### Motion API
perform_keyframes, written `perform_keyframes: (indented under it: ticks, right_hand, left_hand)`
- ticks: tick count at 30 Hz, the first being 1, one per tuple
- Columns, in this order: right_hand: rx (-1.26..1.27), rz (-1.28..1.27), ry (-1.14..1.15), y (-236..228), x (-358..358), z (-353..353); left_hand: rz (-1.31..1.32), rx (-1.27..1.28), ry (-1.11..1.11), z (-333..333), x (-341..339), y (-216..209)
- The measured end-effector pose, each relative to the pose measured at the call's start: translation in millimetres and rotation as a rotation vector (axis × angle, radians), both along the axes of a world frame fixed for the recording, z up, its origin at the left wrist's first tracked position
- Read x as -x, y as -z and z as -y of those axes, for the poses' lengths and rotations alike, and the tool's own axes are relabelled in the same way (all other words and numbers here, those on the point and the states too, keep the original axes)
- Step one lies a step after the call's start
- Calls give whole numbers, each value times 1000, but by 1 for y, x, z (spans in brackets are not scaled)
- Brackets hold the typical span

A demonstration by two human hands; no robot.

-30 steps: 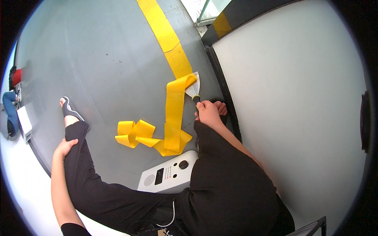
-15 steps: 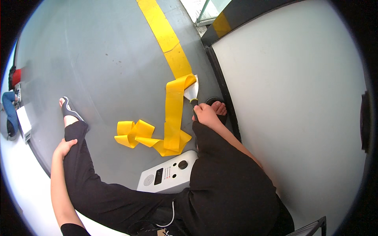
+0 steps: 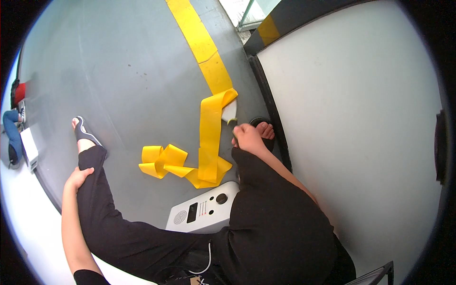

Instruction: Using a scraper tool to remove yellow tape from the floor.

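My right hand (image 3: 250,138) is closed around the dark handle of a putty knife (image 3: 230,112). The blade's near part shows pale. Its far end is tucked under the fold of a yellow floor tape strip (image 3: 210,137), where the peeled length doubles back from the stretch stuck to the floor (image 3: 216,73). Toward me the loose tape lies in curls and folds on the floor. My left hand (image 3: 80,178) grasps my left leg (image 3: 91,190) below the knee, the thumb across the dark trouser and the other fingers hidden.
Between my legs stands a white box with a black knob (image 3: 203,209). A pale wall panel (image 3: 351,114) with a black base edge rises close on the right, beside my right foot (image 3: 264,130). At the far left are a person's blue-clad leg (image 3: 12,135) and a white box (image 3: 29,148).
The putty knife has shifted slightly left, and more of its blade is hidden beneath the tape fold. My left hand has stayed on the leg.
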State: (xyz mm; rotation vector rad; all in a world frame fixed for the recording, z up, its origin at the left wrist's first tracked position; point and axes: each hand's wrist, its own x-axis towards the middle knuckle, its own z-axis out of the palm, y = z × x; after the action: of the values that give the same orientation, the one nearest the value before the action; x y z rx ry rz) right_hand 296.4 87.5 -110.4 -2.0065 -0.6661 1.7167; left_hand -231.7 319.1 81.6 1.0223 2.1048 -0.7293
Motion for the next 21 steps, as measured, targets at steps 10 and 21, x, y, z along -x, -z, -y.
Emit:
perform_keyframes:
  ticks: [10, 21]
  right_hand:
    - [-18, -36, -17, 16, 5, 10]
    - [17, -62, 78, 18, 8, 11]
  left_hand:
    - [-5, 0, -6, 1, -12, -2]
    - [53, 26, -26, -2, 19, 10]
